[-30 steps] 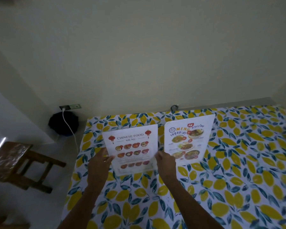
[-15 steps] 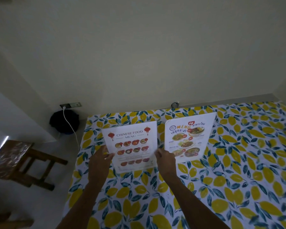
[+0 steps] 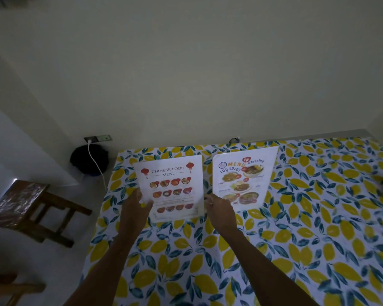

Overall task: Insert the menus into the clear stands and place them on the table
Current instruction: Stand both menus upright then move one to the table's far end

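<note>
While the Thai menu stand [image 3: 244, 180] stands finished at far right, the Chinese food menu stand [image 3: 171, 187] is gripped at both lower side edges by the left hand [image 3: 135, 208] and right hand [image 3: 219, 209], presumably to square it upright on the lemon-print table [image 3: 296, 239].

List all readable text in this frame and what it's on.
"CHINESE FOOD MENU": heading of the left menu, held by the left hand and right hand.
"MENU": orange heading of the right menu.
Thai script beside and under that heading: visible, too blurred to transcribe reliably.
Banner line low on the left menu, dish captions and price tags on both: too small to read.
</note>
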`<action>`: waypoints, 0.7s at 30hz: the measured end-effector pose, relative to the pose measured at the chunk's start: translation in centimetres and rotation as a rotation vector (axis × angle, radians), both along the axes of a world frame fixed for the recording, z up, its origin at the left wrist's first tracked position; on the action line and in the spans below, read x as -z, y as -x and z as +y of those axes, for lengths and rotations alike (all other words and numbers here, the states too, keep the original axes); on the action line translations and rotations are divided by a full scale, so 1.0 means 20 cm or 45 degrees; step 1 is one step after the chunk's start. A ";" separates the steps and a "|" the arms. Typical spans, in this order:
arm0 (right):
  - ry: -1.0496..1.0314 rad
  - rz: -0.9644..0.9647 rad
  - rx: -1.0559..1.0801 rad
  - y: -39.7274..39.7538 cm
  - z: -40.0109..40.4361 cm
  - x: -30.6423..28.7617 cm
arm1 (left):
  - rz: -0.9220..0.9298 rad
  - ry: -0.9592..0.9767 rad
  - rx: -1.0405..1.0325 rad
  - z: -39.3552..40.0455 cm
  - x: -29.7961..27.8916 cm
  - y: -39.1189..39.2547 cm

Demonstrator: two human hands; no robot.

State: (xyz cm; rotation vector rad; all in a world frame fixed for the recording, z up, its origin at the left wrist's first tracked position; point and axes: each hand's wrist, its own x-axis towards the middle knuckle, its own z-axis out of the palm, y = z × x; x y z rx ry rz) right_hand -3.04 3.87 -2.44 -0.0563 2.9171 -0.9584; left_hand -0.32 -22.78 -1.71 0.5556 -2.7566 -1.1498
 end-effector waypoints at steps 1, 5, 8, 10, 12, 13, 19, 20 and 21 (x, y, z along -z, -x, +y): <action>-0.025 0.007 -0.027 -0.01 0.03 -0.02 | -0.032 0.045 -0.020 0.01 0.01 -0.01; -0.164 -0.019 -0.158 -0.06 0.19 -0.07 | -0.144 0.342 -0.094 0.14 -0.02 -0.09; -0.317 -0.021 -0.255 -0.09 0.34 -0.10 | -0.137 0.412 -0.054 0.27 -0.04 -0.16; -0.401 -0.008 -0.297 -0.10 0.45 -0.13 | -0.130 0.442 -0.002 0.37 -0.04 -0.19; -0.451 0.003 -0.324 -0.11 0.56 -0.15 | -0.123 0.478 0.042 0.49 -0.05 -0.21; -0.458 0.005 -0.326 -0.11 0.62 -0.15 | -0.116 0.486 0.062 0.56 -0.06 -0.21; -0.560 -0.001 -0.275 -0.10 0.92 -0.14 | -0.048 0.394 0.205 0.93 -0.08 -0.18; -0.576 0.009 -0.269 -0.09 0.96 -0.13 | -0.051 0.377 0.220 0.98 -0.08 -0.16; -0.574 0.007 -0.260 -0.08 0.99 -0.12 | -0.069 0.357 0.233 1.02 -0.08 -0.14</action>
